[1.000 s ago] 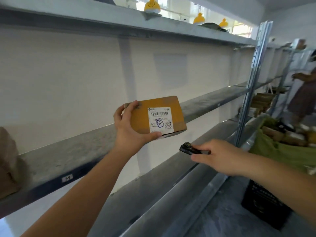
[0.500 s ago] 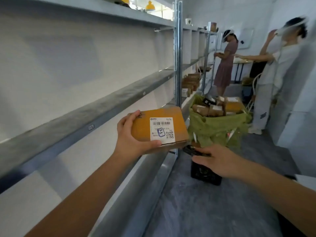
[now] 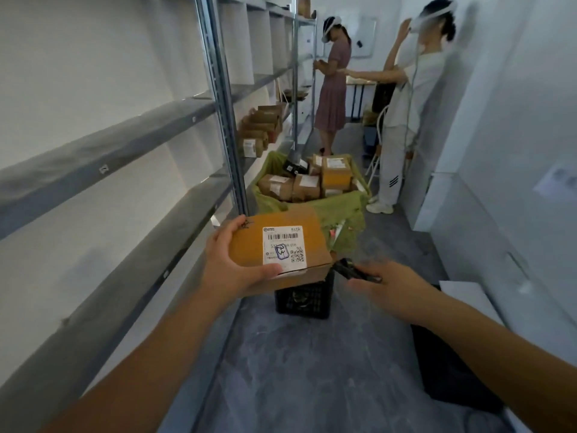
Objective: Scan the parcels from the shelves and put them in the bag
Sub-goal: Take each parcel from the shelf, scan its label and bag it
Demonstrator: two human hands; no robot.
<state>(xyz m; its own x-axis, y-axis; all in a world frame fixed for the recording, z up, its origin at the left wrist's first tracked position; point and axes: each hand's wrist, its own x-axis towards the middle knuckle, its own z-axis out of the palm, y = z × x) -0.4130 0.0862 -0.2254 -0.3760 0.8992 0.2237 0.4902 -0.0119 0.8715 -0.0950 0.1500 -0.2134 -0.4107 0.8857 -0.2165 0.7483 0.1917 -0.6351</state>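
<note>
Gripping the parcel [image 3: 278, 250] by its nine-o'clock edge, my left hand [image 3: 232, 264] manages alone: I judge it light, stiff cardboard. Right hand [image 3: 390, 284] pinches the scanner [image 3: 351, 270].

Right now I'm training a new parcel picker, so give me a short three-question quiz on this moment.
1. True or false: the left hand holds a brown box with a white label facing up.
2. What does the right hand hold? A) a roll of tape B) a small black scanner C) nothing
3. Fill in: the green bag ahead already holds several ____.

Key: 1 true; 2 B; 3 parcels.
</note>
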